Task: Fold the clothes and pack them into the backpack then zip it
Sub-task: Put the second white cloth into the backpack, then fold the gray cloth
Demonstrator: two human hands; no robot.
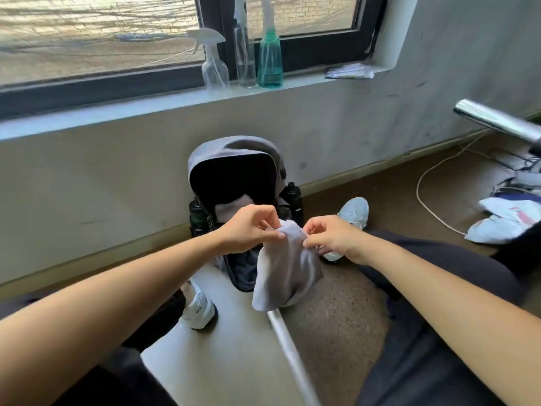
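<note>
A grey backpack (234,159) stands open against the wall under the window, its flap up and pale folded cloth (234,208) showing inside. In front of it I hold a white sock (285,273) by its cuff, the foot part hanging down. My left hand (251,228) pinches the cuff's left side and my right hand (336,237) pinches its right side. More white clothes (506,221) lie on the floor at the far right.
Black bottles (294,200) sit in the backpack's side pockets. Three spray bottles (269,54) stand on the windowsill. My white shoes (200,309) rest on the floor. A white cable (424,200) loops over the brown carpet, and a chrome tube (497,120) juts in at right.
</note>
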